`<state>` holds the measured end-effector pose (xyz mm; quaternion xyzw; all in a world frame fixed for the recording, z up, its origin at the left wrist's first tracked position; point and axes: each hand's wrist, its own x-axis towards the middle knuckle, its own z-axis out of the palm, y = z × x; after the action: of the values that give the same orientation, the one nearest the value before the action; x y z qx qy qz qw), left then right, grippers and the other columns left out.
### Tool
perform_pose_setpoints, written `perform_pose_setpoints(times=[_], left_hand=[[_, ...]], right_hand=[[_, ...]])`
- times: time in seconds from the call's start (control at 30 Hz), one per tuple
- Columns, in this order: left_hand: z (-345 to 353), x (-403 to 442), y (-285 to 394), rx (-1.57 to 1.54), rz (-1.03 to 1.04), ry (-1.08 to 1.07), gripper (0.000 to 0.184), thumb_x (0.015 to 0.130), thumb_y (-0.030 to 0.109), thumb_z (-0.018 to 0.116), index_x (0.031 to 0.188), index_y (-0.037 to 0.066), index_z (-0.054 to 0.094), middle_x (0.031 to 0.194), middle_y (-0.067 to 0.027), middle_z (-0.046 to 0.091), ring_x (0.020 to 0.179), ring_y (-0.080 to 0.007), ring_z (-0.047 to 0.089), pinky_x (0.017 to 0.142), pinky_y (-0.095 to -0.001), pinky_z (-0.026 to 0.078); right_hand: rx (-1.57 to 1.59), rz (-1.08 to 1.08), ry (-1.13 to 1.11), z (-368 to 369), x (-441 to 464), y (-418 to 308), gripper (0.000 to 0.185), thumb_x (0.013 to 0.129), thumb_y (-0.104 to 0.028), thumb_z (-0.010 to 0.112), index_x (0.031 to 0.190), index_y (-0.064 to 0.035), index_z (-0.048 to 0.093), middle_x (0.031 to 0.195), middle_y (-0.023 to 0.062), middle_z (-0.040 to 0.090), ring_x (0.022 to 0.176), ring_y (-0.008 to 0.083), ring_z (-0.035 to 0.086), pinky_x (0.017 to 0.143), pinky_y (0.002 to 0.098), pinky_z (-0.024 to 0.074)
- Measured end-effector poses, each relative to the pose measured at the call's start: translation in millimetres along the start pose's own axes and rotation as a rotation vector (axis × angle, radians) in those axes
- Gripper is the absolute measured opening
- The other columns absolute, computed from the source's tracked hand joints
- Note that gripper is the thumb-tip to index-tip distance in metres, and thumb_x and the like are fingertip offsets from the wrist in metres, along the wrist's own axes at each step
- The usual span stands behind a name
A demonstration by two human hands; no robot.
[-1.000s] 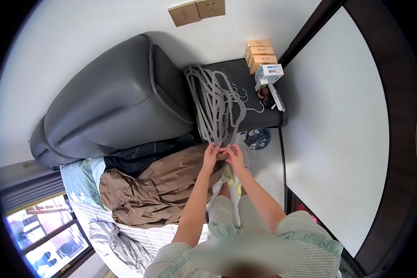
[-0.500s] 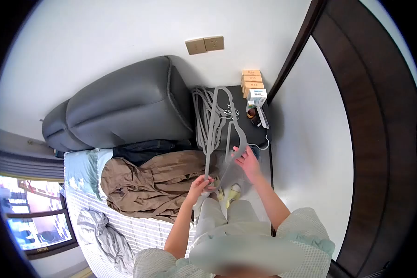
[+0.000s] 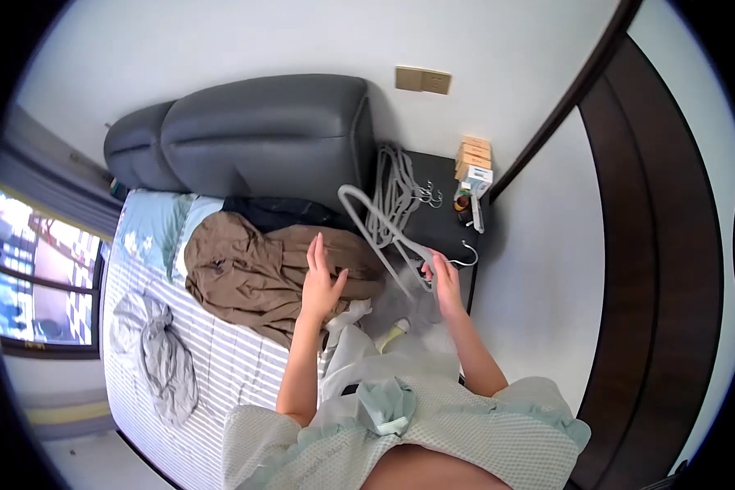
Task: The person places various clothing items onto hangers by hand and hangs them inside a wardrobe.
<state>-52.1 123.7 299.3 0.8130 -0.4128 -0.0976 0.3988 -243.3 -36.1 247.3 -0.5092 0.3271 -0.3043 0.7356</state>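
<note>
My right hand (image 3: 445,283) is closed around a grey clothes hanger (image 3: 400,238) near its hook end. The hook sticks out to the right of the fingers, and one rounded shoulder points up and left. My left hand (image 3: 322,282) holds nothing; its fingers are extended above a brown garment (image 3: 245,265). That garment lies wrinkled across the bed, overlapping a dark garment (image 3: 282,214) at the headboard side. Behind the held hanger, a bunch of grey hangers (image 3: 394,167) rests on the black nightstand (image 3: 441,169), hooks toward the right.
Small orange boxes (image 3: 474,151), a white box (image 3: 478,176) and a brown bottle (image 3: 462,203) crowd the nightstand's right edge. A grey padded headboard (image 3: 261,118) backs the striped bed (image 3: 220,371). A grey garment (image 3: 159,351) lies at the left.
My left hand has let go of the hanger and moved left over the brown garment. The hanger has tilted left in my right hand. The camera view has shifted.
</note>
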Motion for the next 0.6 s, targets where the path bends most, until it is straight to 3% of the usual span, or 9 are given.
perform_pose_setpoints(times=[0.07, 0.1, 0.13, 0.23, 0.3, 0.43, 0.53, 0.57, 0.6], left_hand=[[-22, -4, 12, 0.186, 0.145, 0.131, 0.076, 0.073, 0.014, 0.065, 0.138, 0.012, 0.026, 0.137, -0.0213, 0.025, 0.12, -0.0384, 0.037, 0.099, -0.0425, 0.033], [-31, -10, 15, 0.264, 0.146, 0.135, 0.075, 0.072, 0.017, 0.067, 0.136, 0.013, 0.029, 0.137, -0.02, 0.027, 0.128, -0.0376, 0.024, 0.105, -0.0484, 0.02], [-38, -15, 17, 0.373, 0.154, 0.143, 0.066, 0.072, 0.019, 0.066, 0.131, 0.013, 0.038, 0.136, -0.0174, 0.028, 0.129, -0.0372, 0.024, 0.104, -0.0507, 0.019], [-58, -34, 3, 0.366, 0.15, 0.004, 0.045, 0.074, 0.019, 0.064, 0.117, 0.013, 0.051, 0.122, -0.0118, 0.046, 0.122, -0.0318, 0.036, 0.102, -0.0505, 0.024], [-64, -50, -22, 0.272, 0.086, -0.116, 0.035, 0.075, 0.019, 0.063, 0.109, 0.012, 0.057, 0.11, -0.0096, 0.056, 0.113, -0.0296, 0.046, 0.097, -0.0488, 0.031], [-93, -79, -62, 0.189, -0.038, -0.101, 0.016, 0.077, 0.014, 0.058, 0.091, 0.01, 0.062, 0.085, -0.0081, 0.061, 0.085, -0.029, 0.057, 0.081, -0.0399, 0.042], [-111, -95, -95, 0.12, -0.095, -0.081, 0.015, 0.077, 0.014, 0.057, 0.091, 0.009, 0.063, 0.083, -0.0087, 0.062, 0.083, -0.0299, 0.058, 0.075, -0.0399, 0.045], [-117, -101, -103, 0.117, -0.109, -0.066, 0.015, 0.077, 0.014, 0.057, 0.09, 0.009, 0.063, 0.083, -0.0087, 0.062, 0.082, -0.0298, 0.058, 0.073, -0.0396, 0.046], [-124, -106, -108, 0.114, -0.122, -0.051, 0.014, 0.077, 0.014, 0.057, 0.089, 0.009, 0.063, 0.083, -0.0088, 0.062, 0.08, -0.0297, 0.059, 0.071, -0.0393, 0.046]], right_hand=[[-0.107, 0.051, -0.1, 15, -1, 0, 0.032, 0.095, -0.023, 0.042, 0.113, -0.0003, 0.056, 0.073, -0.0016, 0.051, 0.063, 0.0034, 0.039, 0.058, 0.0168, 0.0322], [-0.122, 0.039, -0.138, 24, -2, 1, 0.029, 0.094, -0.022, 0.045, 0.107, -0.0002, 0.06, 0.067, -0.0024, 0.051, 0.055, 0.0019, 0.036, 0.051, 0.0166, 0.0284], [-0.192, 0.031, -0.189, 33, -2, 3, 0.027, 0.093, -0.021, 0.047, 0.103, -0.0008, 0.061, 0.065, -0.0028, 0.051, 0.053, 0.0021, 0.037, 0.049, 0.0175, 0.0284], [-0.366, -0.027, -0.294, 67, 0, 9, 0.025, 0.09, -0.021, 0.052, 0.087, -0.0003, 0.065, 0.055, -0.0028, 0.051, 0.048, 0.0032, 0.041, 0.045, 0.0209, 0.0293], [-0.444, -0.094, -0.37, 94, -3, 12, 0.025, 0.09, -0.021, 0.053, 0.087, 0.0003, 0.064, 0.056, -0.0023, 0.051, 0.048, 0.0028, 0.04, 0.045, 0.0205, 0.0299], [-0.622, -0.103, -0.484, 153, -15, 11, 0.025, 0.087, -0.022, 0.056, 0.081, 0.0007, 0.064, 0.054, -0.0006, 0.054, 0.049, 0.0038, 0.047, 0.047, 0.0211, 0.0342], [-0.654, -0.107, -0.512, 188, -22, 20, 0.024, 0.087, -0.022, 0.057, 0.081, -0.0002, 0.064, 0.054, 0.0001, 0.056, 0.049, 0.0044, 0.049, 0.047, 0.0213, 0.0356], [-0.663, -0.113, -0.497, 197, -21, 28, 0.028, 0.084, -0.03, 0.059, 0.076, -0.0039, 0.064, 0.053, 0.0035, 0.059, 0.048, 0.0112, 0.056, 0.047, 0.0251, 0.0396], [-0.693, -0.114, -0.502, 207, -22, 34, 0.029, 0.084, -0.03, 0.059, 0.076, -0.0039, 0.065, 0.053, 0.0036, 0.059, 0.048, 0.012, 0.057, 0.048, 0.0258, 0.0399]])
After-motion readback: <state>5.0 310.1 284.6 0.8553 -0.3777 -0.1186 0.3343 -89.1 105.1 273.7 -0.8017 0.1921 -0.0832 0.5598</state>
